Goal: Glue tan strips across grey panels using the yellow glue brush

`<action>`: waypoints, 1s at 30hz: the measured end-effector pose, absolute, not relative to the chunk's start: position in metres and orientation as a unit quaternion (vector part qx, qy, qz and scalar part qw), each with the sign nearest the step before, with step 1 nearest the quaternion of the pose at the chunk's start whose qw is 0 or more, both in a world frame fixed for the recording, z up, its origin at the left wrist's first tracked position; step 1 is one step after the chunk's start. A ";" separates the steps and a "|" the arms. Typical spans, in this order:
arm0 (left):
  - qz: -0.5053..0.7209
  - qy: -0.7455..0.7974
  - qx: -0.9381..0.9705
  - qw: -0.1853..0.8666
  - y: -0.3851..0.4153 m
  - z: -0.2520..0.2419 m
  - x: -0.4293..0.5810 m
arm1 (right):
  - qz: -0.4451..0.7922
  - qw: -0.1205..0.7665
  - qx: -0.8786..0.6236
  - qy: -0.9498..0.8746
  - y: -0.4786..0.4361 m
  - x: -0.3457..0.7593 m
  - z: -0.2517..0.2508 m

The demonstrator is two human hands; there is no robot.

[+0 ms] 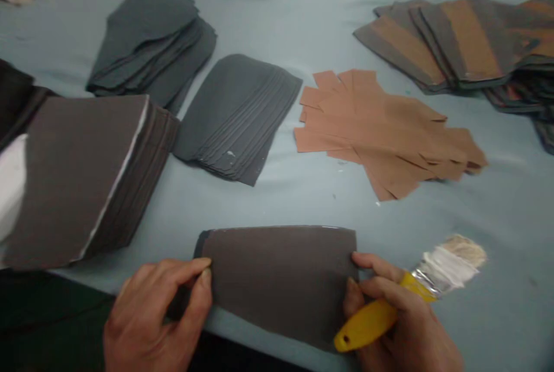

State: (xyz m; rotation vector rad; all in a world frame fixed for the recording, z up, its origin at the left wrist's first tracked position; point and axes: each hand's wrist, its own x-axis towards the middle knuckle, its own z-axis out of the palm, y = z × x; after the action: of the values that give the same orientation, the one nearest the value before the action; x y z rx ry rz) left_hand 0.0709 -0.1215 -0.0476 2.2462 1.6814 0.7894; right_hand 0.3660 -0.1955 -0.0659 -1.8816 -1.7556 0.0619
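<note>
1. The left hand [153, 317] pinches the left edge of a dark grey sheet [279, 282], thumb and finger together, seemingly to keep it steady.
2. The right hand [396, 317] closes around a yellow-handled flat brush [367, 323], its fingers [363, 259] pinning the sheet's right edge.
3. The sheet lies at the near edge of the pale blue-grey table [489, 199].
4. Striped panels [467, 43] run off the top-right corner, their far ends hidden.

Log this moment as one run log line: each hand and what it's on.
left hand: pinching edge of dark brown panel | right hand: gripping yellow-handled brush, fingers on panel's right edge | bristles: white-coated
</note>
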 end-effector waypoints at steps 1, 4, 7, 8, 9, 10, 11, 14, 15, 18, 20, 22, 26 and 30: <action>0.268 0.558 0.778 0.105 -0.120 -0.045 0.074 | 0.049 0.275 -0.691 -0.666 -0.197 0.372 -0.071; 0.283 0.531 0.796 0.066 -0.117 -0.042 0.079 | 0.095 0.307 -0.682 -0.657 -0.199 0.385 -0.084; 0.287 0.534 0.793 0.053 -0.116 -0.044 0.079 | 0.099 0.307 -0.693 -0.645 -0.200 0.390 -0.092; 0.289 0.536 0.792 0.053 -0.117 -0.044 0.079 | 0.099 0.297 -0.697 -0.646 -0.201 0.391 -0.093; 0.292 0.536 0.790 0.054 -0.117 -0.045 0.078 | 0.095 0.292 -0.699 -0.646 -0.201 0.392 -0.094; 0.294 0.537 0.789 0.055 -0.118 -0.045 0.078 | 0.095 0.286 -0.699 -0.648 -0.202 0.393 -0.096; 0.296 0.538 0.787 0.056 -0.119 -0.046 0.078 | 0.099 0.281 -0.699 -0.650 -0.202 0.394 -0.097; 0.292 0.545 0.783 0.063 -0.120 -0.046 0.077 | 0.100 0.285 -0.712 -0.634 -0.203 0.395 -0.100; 0.290 0.547 0.782 0.065 -0.120 -0.045 0.077 | 0.100 0.288 -0.719 -0.624 -0.203 0.394 -0.101; 0.290 0.549 0.781 0.063 -0.121 -0.046 0.078 | 0.101 0.295 -0.733 -0.604 -0.204 0.389 -0.099; 0.293 0.550 0.780 0.059 -0.121 -0.047 0.078 | 0.112 0.274 -0.731 -0.615 -0.204 0.385 -0.095; 0.296 0.552 0.778 0.057 -0.121 -0.048 0.078 | 0.115 0.259 -0.731 -0.620 -0.205 0.380 -0.090; 0.306 0.550 0.775 0.055 -0.120 -0.050 0.077 | 0.113 0.257 -0.745 -0.605 -0.205 0.375 -0.086; 0.311 0.550 0.773 0.064 -0.120 -0.048 0.076 | 0.127 0.243 -0.735 -0.620 -0.204 0.385 -0.091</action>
State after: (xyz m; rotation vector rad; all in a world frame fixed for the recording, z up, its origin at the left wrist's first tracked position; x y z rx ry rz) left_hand 0.0760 -0.1204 -0.0479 2.3335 1.6610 0.9392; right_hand 0.3853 -0.2038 -0.0907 -2.0083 -1.6940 0.3470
